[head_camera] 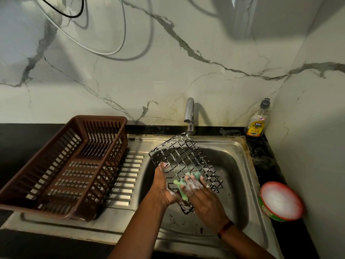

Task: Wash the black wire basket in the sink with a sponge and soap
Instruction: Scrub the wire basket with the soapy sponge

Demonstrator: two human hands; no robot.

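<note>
Over sink (234, 165): two hands (163, 186) (203, 195), one basket (186, 156), one sponge (183, 195).

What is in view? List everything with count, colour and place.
wire basket: 1, black, soapy, tilted over sink
sponge: 1, green, against basket
sink: 1, steel, centre
tap: 1, chrome, behind sink
dish rack: 1, brown, drainboard, left
gel bottle: 1, yellow label, back right corner
tub: 1, green, counter right of sink
cables: 2, white and black, upper wall
left hand: 1, grips basket's left edge
right hand: 1, holds sponge on basket
</note>
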